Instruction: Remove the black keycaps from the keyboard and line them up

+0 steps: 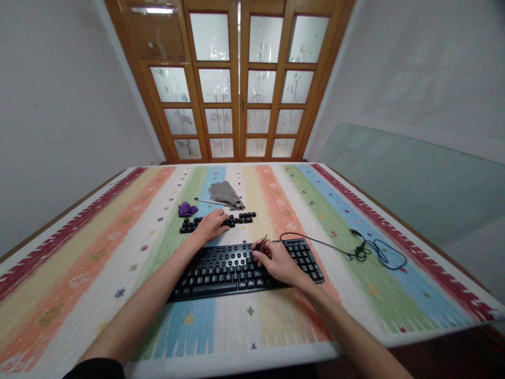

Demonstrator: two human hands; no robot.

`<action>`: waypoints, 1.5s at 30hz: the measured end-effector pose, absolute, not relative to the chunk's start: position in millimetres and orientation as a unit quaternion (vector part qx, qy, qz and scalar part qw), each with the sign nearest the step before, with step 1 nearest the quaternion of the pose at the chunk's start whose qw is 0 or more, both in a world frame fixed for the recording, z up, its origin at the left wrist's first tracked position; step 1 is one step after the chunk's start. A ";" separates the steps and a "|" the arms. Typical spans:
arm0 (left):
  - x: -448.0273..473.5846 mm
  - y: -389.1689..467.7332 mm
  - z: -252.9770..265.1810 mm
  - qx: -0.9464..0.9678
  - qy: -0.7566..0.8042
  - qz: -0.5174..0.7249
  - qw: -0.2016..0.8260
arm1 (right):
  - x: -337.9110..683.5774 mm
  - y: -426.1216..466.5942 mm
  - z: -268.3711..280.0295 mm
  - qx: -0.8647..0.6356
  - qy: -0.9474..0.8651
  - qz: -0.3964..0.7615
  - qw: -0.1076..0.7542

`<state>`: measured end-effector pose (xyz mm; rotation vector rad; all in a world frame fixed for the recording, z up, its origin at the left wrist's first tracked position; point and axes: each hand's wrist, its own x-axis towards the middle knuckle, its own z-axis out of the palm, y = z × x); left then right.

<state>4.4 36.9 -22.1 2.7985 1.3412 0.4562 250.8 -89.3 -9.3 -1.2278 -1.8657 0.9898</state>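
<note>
A black keyboard (221,278) lies in front of me; its upper rows show small bare key posts, while keycaps sit on the lower rows and number pad. Behind it, loose black keycaps (248,219) are laid out in rows. My left hand (211,225) is over these rows, thumb and index finger closed around a keycap (226,223). Above the keyboard's right half, my right hand (279,261) pinches a small dark piece with thin brown prongs (263,243); its exact kind is unclear.
Behind the keycaps lie a purple cloth (187,209), a grey cloth (226,193) and a thin stick (209,201) with a dark tip. The keyboard's cable (366,251) coils at right on the striped tablecloth (134,231). Wooden glazed doors (240,79) stand beyond the table.
</note>
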 end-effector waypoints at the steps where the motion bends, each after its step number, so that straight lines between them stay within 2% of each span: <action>1: 4.4 36.9 -22.2 0.892 0.429 0.144 0.001 | 249.1 -91.4 -8.6 -0.468 -0.732 0.359 0.340; 5: 4.2 35.6 -21.8 0.893 0.428 0.140 -0.006 | 240.2 -96.9 -3.0 -0.443 -0.795 0.277 0.308; 9: 3.7 33.7 -20.8 0.892 0.432 0.134 -0.014 | 233.7 -89.9 5.3 -0.449 -0.820 0.245 0.255; 22: 4.3 30.7 -20.6 0.887 0.440 0.132 -0.036 | 230.0 -58.8 8.5 -0.509 -0.752 0.336 0.249; 27: 7.8 20.8 -12.3 0.892 0.424 0.156 -0.010 | 239.5 -52.6 9.4 -0.494 -0.742 0.369 0.261; 31: 17.2 4.8 -4.4 0.901 0.373 0.201 0.096 | 249.9 -49.7 13.2 -0.455 -0.725 0.405 0.322; 39: 41.6 -22.5 4.5 0.834 0.287 0.219 0.417 | 254.1 -51.1 5.3 -0.415 -0.720 0.397 0.389; 45: 47.1 -21.0 1.1 0.768 0.268 0.247 0.526 | 255.2 -52.7 2.2 -0.412 -0.732 0.383 0.385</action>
